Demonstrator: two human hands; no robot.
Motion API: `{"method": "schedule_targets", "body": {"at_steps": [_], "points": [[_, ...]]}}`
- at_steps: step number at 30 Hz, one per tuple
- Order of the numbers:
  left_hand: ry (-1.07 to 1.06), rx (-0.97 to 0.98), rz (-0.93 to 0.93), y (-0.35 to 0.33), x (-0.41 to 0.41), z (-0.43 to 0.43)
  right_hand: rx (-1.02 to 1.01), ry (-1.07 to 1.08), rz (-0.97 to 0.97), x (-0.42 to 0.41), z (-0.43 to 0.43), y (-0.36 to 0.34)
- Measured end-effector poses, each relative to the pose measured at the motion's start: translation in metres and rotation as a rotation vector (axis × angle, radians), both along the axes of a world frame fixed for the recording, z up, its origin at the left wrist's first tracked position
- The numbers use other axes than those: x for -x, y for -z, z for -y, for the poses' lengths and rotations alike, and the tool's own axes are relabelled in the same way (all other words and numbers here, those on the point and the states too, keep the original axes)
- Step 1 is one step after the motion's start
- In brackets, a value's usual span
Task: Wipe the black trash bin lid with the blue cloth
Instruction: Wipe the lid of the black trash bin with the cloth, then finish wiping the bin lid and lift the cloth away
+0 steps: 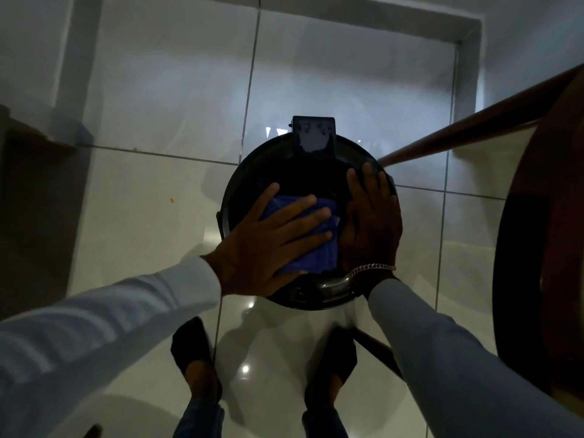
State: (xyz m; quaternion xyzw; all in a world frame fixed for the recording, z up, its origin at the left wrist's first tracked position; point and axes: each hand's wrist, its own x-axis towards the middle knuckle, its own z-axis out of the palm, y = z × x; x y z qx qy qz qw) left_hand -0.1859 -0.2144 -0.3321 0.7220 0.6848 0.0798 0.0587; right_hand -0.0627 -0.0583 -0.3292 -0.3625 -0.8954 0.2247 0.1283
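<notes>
With the left hand [268, 245] pressing flat, open-palmed, on the blue cloth [313, 248] and the right hand [373, 222] flat, grip open, steadying the black lid [252, 184], hard pressure could tip the bin.

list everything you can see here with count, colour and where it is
trash bin lid: one, black, round, centre of view on the floor, under both hands
pedal: one, black, glossy, at the far edge of the bin
cloth: one, blue, flat on the lid, pressed under the left hand
floor tiles: several, pale grey, glossy, all around the bin
wooden furniture: one piece, brown, right edge of view
bracelet: one, silver chain, on the right wrist
shoes: two, dark, near edge of the bin
left hand: flat on the cloth, pale sleeve
right hand: flat on the lid's right side, pale sleeve
</notes>
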Motion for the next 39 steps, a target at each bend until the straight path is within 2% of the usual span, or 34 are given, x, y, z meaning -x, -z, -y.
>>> {"method": "schedule_targets", "body": {"at_steps": [4,6,8,9,12,16,19,22,24,26,30,34,36,39], "points": [[-0.056,0.067,0.08,-0.012,-0.025,0.028,0.014,0.013,0.016,0.0,0.0,-0.005],[-0.173,0.043,0.3,-0.023,-0.031,0.03,0.066,0.002,0.03,0.002,-0.001,-0.012],[-0.463,-0.055,0.612,-0.038,-0.037,0.027,0.146,0.01,0.029,0.003,0.0,-0.023],[-0.666,-0.119,0.695,-0.044,-0.041,0.026,0.163,0.02,0.015,0.0,0.003,-0.029],[-1.179,-0.159,0.775,-0.058,-0.056,0.02,0.232,0.112,-0.082,-0.019,0.037,-0.048],[-1.48,0.011,1.107,-0.074,-0.055,0.01,0.51,0.251,-0.024,-0.031,0.091,-0.068],[-1.424,0.031,1.437,-0.11,-0.048,0.002,0.717,0.396,-0.115,-0.03,0.095,-0.093],[-1.25,0.022,1.737,-0.161,-0.044,-0.009,1.225,0.589,-0.431,-0.036,0.073,-0.137],[-1.131,0.021,1.885,-0.198,-0.045,-0.02,1.497,0.538,-0.616,-0.047,0.055,-0.174],[-1.047,0.045,1.804,-0.237,-0.057,-0.037,1.44,0.552,-0.638,-0.068,0.038,-0.221],[-0.972,-0.03,1.468,-0.301,-0.107,-0.082,0.897,0.633,-0.544,-0.121,0.007,-0.294],[-0.857,0.062,1.534,-0.334,-0.161,-0.128,0.564,0.706,-0.396,-0.156,-0.034,-0.309],[-0.833,0.111,1.519,-0.342,-0.179,-0.143,0.521,0.723,-0.257,-0.165,-0.053,-0.302],[-0.802,0.164,1.456,-0.337,-0.184,-0.147,0.58,0.674,-0.106,-0.165,-0.07,-0.283]]}}
